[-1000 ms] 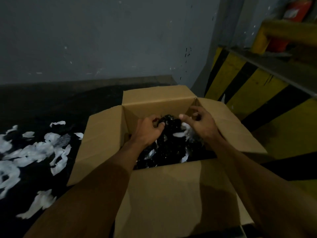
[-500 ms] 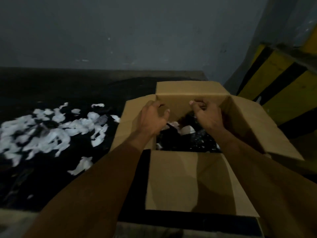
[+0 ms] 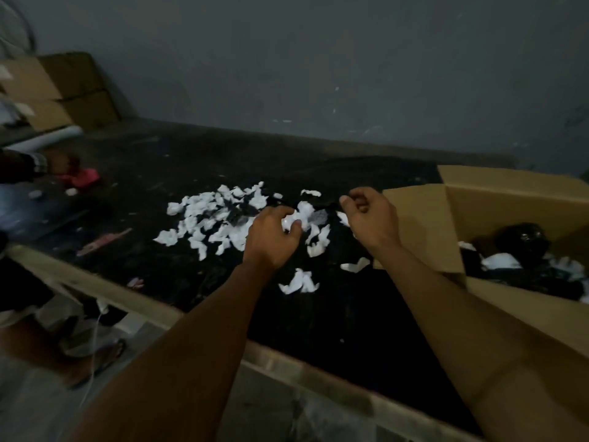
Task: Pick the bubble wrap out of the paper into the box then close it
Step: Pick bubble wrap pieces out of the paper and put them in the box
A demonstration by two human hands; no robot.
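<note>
Black bubble wrap [image 3: 522,242], crumpled and glossy, lies inside the open box [image 3: 420,228]. Right hand [image 3: 369,218] hovers just beside the box flap, fingers loosely curled, grip empty. Left hand [image 3: 274,239] is palm-down over white paper scraps [image 3: 204,215] on the dark surface [image 3: 318,317], fingers curled; possibly pinching one, cannot tell.

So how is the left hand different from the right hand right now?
The left hand is down on the white paper scraps, curled into them; the right hand hovers beside the box flap. The left may be pinching a scrap, too blurry to tell; the right is loosely curled and holds nothing. Both are bare and outside the box.
</note>
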